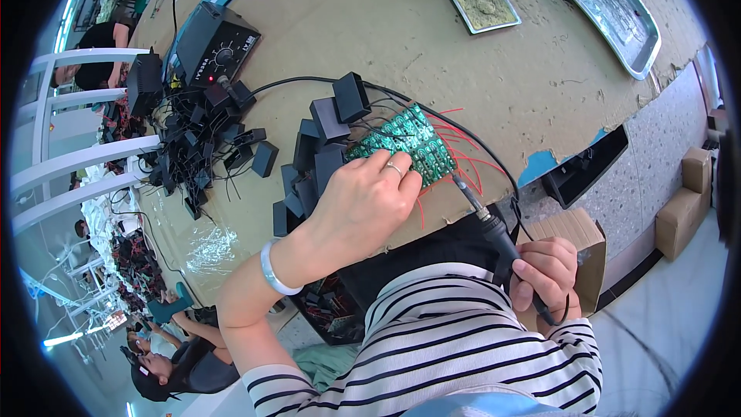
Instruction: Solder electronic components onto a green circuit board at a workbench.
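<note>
My right hand point(544, 274) is wrapped round the dark handle of a soldering iron point(494, 230). Its metal tip points up-left and ends at the right edge of a green circuit board panel point(428, 147); I cannot tell whether they touch. Thin red wires point(472, 156) stick out from the panel's right side. Over the panel's near edge rests my left hand point(370, 194), its fingers curled and pressed together; what they pinch, if anything, is hidden under them. Black plastic cases point(330, 120) with thin black leads stand in a cluster just left of the panel.
A black soldering station point(220, 42) stands at the far left, beside a heap of small black cases point(201, 135). At the back are a small tin of yellowish granules point(486, 8) and a metal tray point(617, 19). A cardboard box point(583, 251) sits below the table's right edge.
</note>
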Demonstrator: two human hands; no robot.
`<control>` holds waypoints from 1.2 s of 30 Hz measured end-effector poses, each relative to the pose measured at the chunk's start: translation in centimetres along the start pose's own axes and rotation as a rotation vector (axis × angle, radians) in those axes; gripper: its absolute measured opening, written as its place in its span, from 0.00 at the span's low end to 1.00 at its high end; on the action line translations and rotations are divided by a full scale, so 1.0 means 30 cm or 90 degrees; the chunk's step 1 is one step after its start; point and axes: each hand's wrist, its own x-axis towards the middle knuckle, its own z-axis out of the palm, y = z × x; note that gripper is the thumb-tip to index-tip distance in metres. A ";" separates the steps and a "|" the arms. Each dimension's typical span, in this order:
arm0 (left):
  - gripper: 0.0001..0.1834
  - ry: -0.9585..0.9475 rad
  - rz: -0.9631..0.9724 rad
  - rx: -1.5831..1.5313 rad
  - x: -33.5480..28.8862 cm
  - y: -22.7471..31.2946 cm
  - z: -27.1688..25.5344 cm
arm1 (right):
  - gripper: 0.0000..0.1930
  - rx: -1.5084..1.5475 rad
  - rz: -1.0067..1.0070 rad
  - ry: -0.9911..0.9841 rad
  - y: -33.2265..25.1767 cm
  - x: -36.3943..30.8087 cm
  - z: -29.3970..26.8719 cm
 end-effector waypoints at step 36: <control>0.46 0.465 -0.495 -0.440 -0.554 -0.202 0.096 | 0.09 -0.012 0.021 0.029 -0.007 0.050 0.044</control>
